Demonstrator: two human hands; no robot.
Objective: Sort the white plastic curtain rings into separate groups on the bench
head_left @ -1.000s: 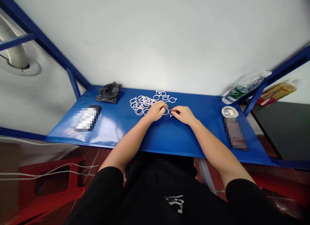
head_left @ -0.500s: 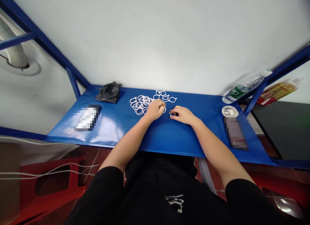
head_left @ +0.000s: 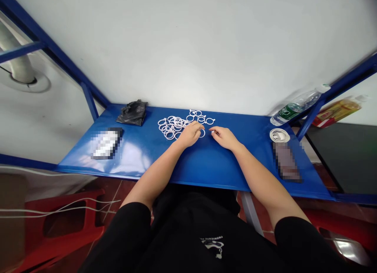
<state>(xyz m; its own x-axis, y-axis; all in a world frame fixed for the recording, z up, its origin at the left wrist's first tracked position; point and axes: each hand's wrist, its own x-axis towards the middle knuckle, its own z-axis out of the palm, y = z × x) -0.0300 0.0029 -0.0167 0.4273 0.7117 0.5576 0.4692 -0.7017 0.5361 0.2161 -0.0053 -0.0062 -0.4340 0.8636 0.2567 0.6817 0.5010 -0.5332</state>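
My left hand (head_left: 190, 134) is closed at the right edge of a loose pile of white curtain rings (head_left: 169, 128). A single curtain ring (head_left: 203, 134) shows at its fingertips, partly hidden behind the fingers. My right hand (head_left: 224, 137) is a short way to the right, thumb and fingers pinched together on a small white piece (head_left: 212, 131). Most of that piece is covered, so its kind does not show. Beyond my left hand lie several more curtain rings (head_left: 210, 121), each with a small knob or eyelet on its rim.
The blue table (head_left: 206, 171) meets a pale wall. A crumpled black plastic bag (head_left: 133, 112) and a blurred item (head_left: 106, 143) lie left. At right are a leaning water bottle (head_left: 290, 110), a white coil (head_left: 279, 135) and a blurred dark item (head_left: 286, 162). Blue frame bars flank both sides.
The ring that was at my right fingertips no longer shows there; a small white piece does. My right hand has shifted slightly right. More of the ring at my left hand is visible.
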